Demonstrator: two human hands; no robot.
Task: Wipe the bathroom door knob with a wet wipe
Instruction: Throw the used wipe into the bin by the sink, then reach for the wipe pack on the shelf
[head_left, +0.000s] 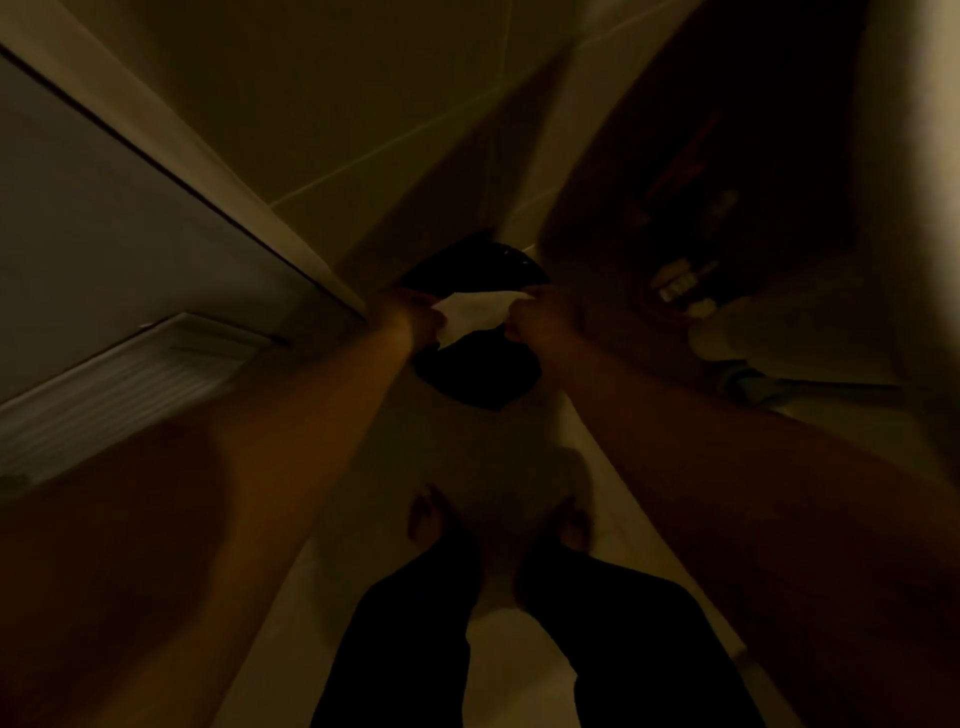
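Observation:
The room is very dim. A white wet wipe is stretched between my two hands at the middle of the head view. My left hand pinches its left edge and my right hand pinches its right edge. Directly beneath the wipe on the floor sits a black round object, perhaps a bin lined with a dark bag. The door stands to my left with its edge running toward my left hand. No door knob is visible.
A louvred vent sits low in the door at left. The tiled floor stretches ahead. Small bottles and a pale rounded fixture stand at right. My bare feet and dark trousers are below.

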